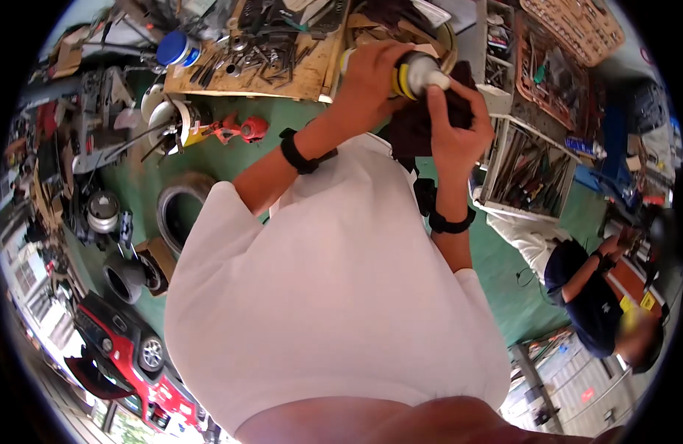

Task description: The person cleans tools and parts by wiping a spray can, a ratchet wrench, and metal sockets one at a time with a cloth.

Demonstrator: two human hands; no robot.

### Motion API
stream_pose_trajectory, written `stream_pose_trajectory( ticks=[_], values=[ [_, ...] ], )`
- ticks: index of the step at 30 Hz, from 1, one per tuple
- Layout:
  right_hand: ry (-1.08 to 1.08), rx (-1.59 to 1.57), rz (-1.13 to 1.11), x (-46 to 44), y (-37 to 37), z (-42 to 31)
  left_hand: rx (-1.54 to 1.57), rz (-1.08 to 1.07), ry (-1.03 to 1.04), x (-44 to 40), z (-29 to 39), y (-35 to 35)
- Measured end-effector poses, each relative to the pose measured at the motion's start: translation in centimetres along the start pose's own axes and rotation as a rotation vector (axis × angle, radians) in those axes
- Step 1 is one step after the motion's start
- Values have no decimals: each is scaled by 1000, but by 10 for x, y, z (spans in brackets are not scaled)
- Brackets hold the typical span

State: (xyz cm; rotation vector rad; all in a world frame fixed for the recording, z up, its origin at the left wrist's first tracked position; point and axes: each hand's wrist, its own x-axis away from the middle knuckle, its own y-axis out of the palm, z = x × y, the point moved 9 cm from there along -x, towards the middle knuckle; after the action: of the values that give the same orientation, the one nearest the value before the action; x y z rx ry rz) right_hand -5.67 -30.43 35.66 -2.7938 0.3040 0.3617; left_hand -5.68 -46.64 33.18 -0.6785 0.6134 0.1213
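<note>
My left hand (367, 85) is closed around an aerosol can (406, 74) with a black and yellow body and a pale domed top. The top end of the can points to the right. My right hand (460, 126) is at that end, thumb and forefinger pinching the small white nozzle piece (438, 80). Its other fingers are curled loosely. A dark cloth-like thing (419, 129) lies behind and below the can, partly hidden by my hands.
Loose wrenches and sockets cover a wooden bench (301, 87), with a blue-and-white tub (177, 49) at its left. Right stands a tool rack (523, 166) holding screwdrivers. A red jack (241, 129) and a tyre (182, 207) are on the green floor. Another person (589, 296) works at the right.
</note>
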Motion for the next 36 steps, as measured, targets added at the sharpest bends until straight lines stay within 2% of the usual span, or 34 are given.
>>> stream_pose_trajectory(
  ticks=[2, 4, 6, 8, 10, 11, 14, 15, 18, 19, 20, 22, 23, 25, 26, 28, 29, 30, 32, 36],
  values=[
    [-147, 44, -136, -4, 7, -11, 112, -34, -8, -5, -4, 7],
    [-92, -120, -124, -6, 4, 4, 505, -80, -350, 1, -33, 11],
    [-93, -306, -128, -8, 5, 15, 699, -131, -380, 3, -26, 13],
    [-190, -288, -83, -7, 8, 17, 684, -131, -336, 1, -12, 10],
    [-130, -167, -235, 2, 21, 20, 688, -19, -102, -8, 4, -5],
    [-126, -199, -253, 5, 24, 21, 689, -22, -93, -9, 3, -3],
    [-35, -264, -335, 14, 30, 50, 1114, 127, -254, -7, -18, -1],
    [-89, -270, -287, 15, 28, 47, 1230, 169, -287, -9, -22, -1],
    [1, -180, -257, 14, 24, 51, 1241, 61, -383, -17, -16, 13],
    [-59, -179, -175, 8, 18, 42, 1046, 126, -403, -17, -19, 14],
    [-63, -190, -176, 4, 15, 35, 990, 57, -460, -17, -16, 19],
    [-25, -132, -198, 1, 12, 24, 1043, 75, -705, -4, -37, 40],
    [-122, -83, -164, 0, 11, 14, 1032, 81, -702, -1, -38, 42],
    [-184, -61, -156, 3, 15, 9, 1211, 175, -775, 4, -44, 43],
    [-239, -26, -150, 5, 15, 7, 1205, 181, -774, 5, -45, 38],
    [-199, -63, -186, 11, 17, 21, 1285, 142, -573, -8, -29, 14],
    [-83, -124, -291, 15, 25, 36, 1396, 161, -703, 2, -41, 19],
    [34, -185, -398, 21, 35, 47, 1390, 169, -702, 0, -41, 14],
    [-25, -244, -405, 22, 39, 43, 1407, 159, -617, -12, -35, 0],
    [57, -350, -337, 9, 35, 35, 1531, 166, -647, -12, -38, 4]
  ],
)
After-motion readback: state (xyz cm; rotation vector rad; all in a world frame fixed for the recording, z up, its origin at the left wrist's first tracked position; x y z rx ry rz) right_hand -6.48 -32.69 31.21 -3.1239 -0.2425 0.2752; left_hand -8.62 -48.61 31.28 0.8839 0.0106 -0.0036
